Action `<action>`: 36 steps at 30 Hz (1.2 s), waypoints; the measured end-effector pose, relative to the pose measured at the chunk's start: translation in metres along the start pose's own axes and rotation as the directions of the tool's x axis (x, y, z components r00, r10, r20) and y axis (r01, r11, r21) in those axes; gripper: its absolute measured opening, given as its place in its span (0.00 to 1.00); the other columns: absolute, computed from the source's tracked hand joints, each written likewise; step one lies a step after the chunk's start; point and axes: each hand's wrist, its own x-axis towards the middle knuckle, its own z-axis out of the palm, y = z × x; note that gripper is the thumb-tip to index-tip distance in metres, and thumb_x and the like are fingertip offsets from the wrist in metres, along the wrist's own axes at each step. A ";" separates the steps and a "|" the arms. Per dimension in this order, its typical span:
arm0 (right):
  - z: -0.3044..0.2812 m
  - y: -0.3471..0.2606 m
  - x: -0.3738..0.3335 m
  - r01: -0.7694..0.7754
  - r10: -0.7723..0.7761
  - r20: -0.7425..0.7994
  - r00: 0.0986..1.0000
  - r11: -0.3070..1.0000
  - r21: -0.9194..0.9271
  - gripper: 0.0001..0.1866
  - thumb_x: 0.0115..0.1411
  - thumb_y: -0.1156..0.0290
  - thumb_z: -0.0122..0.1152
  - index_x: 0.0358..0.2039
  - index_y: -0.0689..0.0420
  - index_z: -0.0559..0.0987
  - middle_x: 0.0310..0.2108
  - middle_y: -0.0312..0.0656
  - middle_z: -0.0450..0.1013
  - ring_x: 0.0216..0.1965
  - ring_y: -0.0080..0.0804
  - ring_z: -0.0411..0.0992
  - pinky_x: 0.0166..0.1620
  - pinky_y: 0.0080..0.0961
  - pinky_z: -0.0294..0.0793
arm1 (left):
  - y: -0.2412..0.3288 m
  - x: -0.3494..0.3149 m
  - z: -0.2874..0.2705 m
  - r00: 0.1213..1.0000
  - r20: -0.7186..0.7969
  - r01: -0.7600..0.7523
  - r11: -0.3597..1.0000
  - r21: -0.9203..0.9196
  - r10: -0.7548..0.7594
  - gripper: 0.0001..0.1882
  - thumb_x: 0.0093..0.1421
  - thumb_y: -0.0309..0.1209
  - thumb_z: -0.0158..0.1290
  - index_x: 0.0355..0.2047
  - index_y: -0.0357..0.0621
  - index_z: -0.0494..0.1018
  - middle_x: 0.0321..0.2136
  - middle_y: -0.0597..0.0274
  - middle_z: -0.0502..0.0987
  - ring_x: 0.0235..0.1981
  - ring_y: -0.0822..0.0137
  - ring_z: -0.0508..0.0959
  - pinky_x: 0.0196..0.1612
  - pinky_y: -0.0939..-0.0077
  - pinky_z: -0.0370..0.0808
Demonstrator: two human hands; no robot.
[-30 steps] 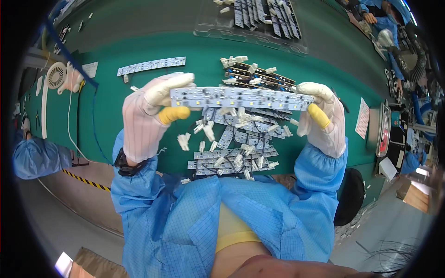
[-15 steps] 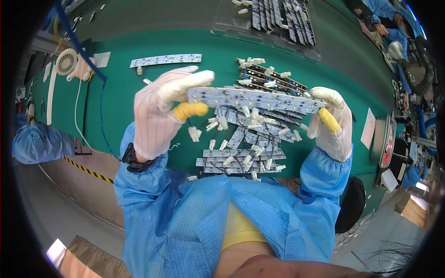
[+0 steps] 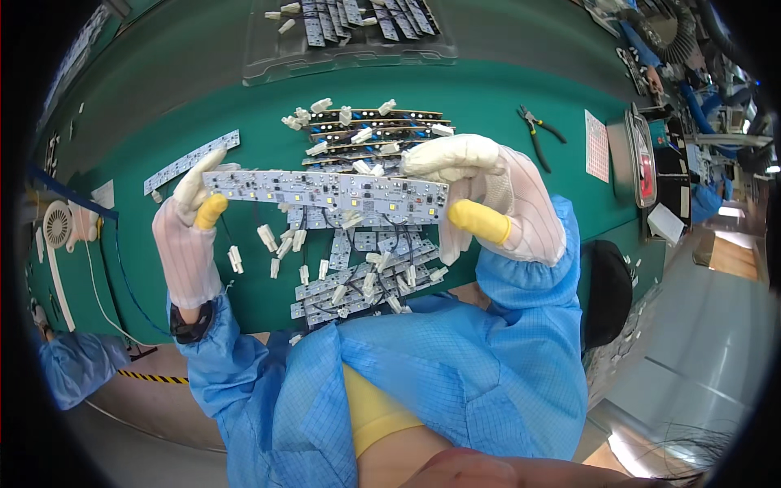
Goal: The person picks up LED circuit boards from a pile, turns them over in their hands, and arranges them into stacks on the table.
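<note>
A long white LED circuit board (image 3: 325, 193) is held up lengthwise between my two gloved hands, above the green table. My left hand (image 3: 183, 236) pinches its left end, with the yellow-covered thumb below and the fingers above. At the other end, my right hand (image 3: 508, 195) grips with its own yellow-covered thumb at the near side and fingers curled behind. Wires with white connectors (image 3: 267, 237) hang under the board. Below it lies a pile of similar LED boards (image 3: 358, 289), and behind it a stacked row of boards (image 3: 382, 134) with several connectors on top. The held board hides part of both.
A single LED board (image 3: 191, 163) lies at the left, near a small fan (image 3: 58, 224). Beyond the stack is a clear plastic tray (image 3: 350, 67) of boards. Pliers (image 3: 538, 134), a printed sheet (image 3: 596, 145) and a metal box (image 3: 630, 159) are on the right.
My view has swung to the right, so the table's things sit further left. The board is more level and its right end looks nearer. The pliers, hidden before, now show.
</note>
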 end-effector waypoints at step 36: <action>-0.015 0.041 0.026 0.076 -0.106 -0.219 0.970 0.987 -0.140 0.35 0.56 0.42 0.61 0.46 0.64 0.73 0.26 0.39 0.73 0.17 0.18 0.66 0.20 0.11 0.62 | 0.025 -0.022 -0.010 0.974 0.074 -0.171 0.910 -0.378 0.213 0.24 0.53 0.39 0.60 0.47 0.38 0.75 0.31 0.58 0.83 0.36 0.67 0.82 0.46 0.74 0.73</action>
